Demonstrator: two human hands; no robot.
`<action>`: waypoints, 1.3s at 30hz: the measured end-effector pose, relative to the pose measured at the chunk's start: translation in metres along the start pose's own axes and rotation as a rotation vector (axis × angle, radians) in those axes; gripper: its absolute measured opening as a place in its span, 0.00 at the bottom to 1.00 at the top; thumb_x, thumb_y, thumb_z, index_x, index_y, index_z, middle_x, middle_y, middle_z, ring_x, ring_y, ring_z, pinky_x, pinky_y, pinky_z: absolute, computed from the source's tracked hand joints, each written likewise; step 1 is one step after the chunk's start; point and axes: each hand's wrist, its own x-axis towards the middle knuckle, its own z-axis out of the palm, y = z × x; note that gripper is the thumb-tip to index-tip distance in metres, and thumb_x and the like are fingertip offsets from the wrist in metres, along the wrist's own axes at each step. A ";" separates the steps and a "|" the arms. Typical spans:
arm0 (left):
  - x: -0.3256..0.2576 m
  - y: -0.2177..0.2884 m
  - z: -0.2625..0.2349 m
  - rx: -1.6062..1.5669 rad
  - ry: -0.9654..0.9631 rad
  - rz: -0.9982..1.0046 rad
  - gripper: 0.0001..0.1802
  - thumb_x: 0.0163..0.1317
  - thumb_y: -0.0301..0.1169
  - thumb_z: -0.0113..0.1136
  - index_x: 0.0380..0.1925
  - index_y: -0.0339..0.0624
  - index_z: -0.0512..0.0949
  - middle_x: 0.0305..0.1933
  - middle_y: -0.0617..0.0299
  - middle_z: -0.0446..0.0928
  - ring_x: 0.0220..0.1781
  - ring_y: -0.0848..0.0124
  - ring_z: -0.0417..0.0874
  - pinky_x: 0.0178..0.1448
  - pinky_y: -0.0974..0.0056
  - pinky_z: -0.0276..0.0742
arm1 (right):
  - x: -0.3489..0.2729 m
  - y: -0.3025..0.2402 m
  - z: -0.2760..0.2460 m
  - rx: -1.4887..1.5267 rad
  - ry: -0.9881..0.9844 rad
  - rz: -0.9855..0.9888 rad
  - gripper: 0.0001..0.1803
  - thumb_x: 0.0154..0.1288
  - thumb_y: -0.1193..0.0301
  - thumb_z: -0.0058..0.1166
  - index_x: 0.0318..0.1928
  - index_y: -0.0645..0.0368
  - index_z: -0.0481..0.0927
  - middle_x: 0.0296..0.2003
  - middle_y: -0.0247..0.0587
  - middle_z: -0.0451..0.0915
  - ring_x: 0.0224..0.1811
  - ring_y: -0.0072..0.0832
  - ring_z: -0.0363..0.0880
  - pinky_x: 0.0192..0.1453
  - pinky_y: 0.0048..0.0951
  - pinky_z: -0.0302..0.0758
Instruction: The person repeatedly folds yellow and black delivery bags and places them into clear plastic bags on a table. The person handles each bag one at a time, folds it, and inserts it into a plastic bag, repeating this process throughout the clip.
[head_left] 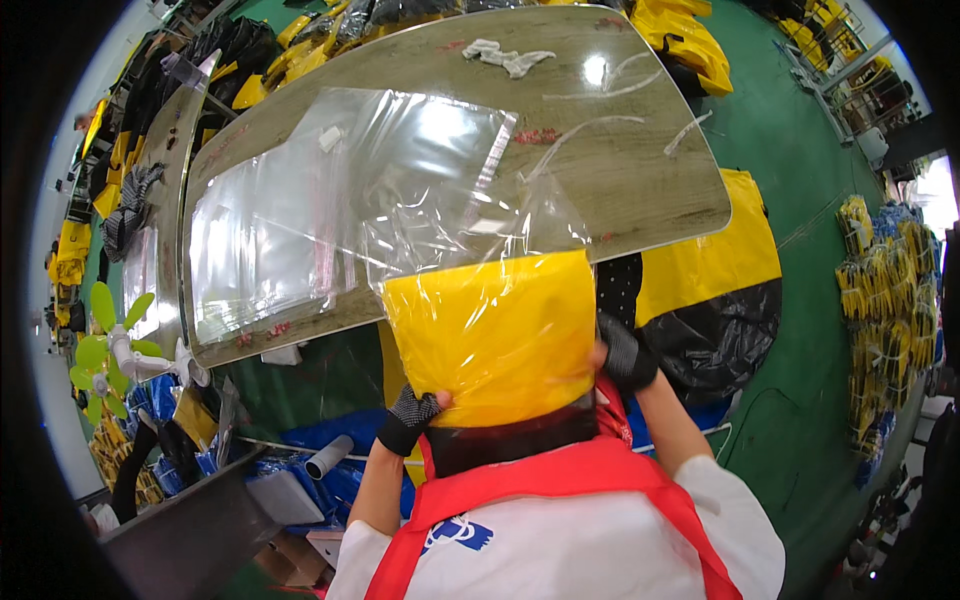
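A folded yellow garment with a black lower band (495, 335) is held upright in front of my chest, partly slid into a clear plastic bag (470, 225) whose open upper part lies over the table edge. My left hand (410, 415), in a dark dotted glove, grips the garment's lower left corner. My right hand (625, 350), gloved the same way, grips its right edge. Both hands press plastic and fabric together.
A wooden table (640, 160) carries a stack of clear bags (265, 235), plastic strips and a white scrap (505, 58). Yellow-and-black garments hang at the table's right (710, 290). A small green-bladed fan (110, 350) stands at left. Bundled yellow items (885, 290) lie on the green floor at right.
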 end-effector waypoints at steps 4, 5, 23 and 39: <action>-0.002 0.015 -0.030 -0.167 -0.047 -0.115 0.34 0.52 0.42 0.66 0.57 0.40 0.65 0.53 0.56 0.73 0.52 0.66 0.75 0.55 0.63 0.71 | 0.011 0.004 0.026 -0.227 0.034 0.092 0.27 0.55 0.61 0.61 0.51 0.64 0.73 0.43 0.39 0.79 0.43 0.26 0.76 0.49 0.25 0.73; 0.016 0.037 -0.021 -0.237 0.049 0.114 0.38 0.50 0.41 0.68 0.59 0.41 0.62 0.52 0.56 0.73 0.52 0.65 0.75 0.55 0.62 0.72 | 0.002 0.016 0.033 -0.248 0.035 0.103 0.29 0.55 0.60 0.61 0.53 0.64 0.71 0.46 0.41 0.77 0.48 0.28 0.74 0.54 0.26 0.70; 0.007 -0.012 -0.030 -0.406 0.043 0.021 0.32 0.58 0.47 0.58 0.56 0.40 0.66 0.53 0.58 0.73 0.52 0.64 0.75 0.56 0.61 0.71 | -0.039 -0.042 0.034 -0.491 -0.070 0.226 0.35 0.50 0.57 0.66 0.54 0.65 0.71 0.47 0.42 0.78 0.46 0.27 0.77 0.52 0.29 0.72; -0.029 -0.037 -0.007 0.243 -0.275 0.039 0.37 0.48 0.45 0.69 0.56 0.42 0.67 0.56 0.59 0.71 0.59 0.63 0.69 0.62 0.61 0.64 | -0.081 0.044 0.030 -0.414 0.022 -0.119 0.56 0.43 0.64 0.72 0.67 0.63 0.46 0.63 0.44 0.59 0.65 0.29 0.56 0.67 0.30 0.55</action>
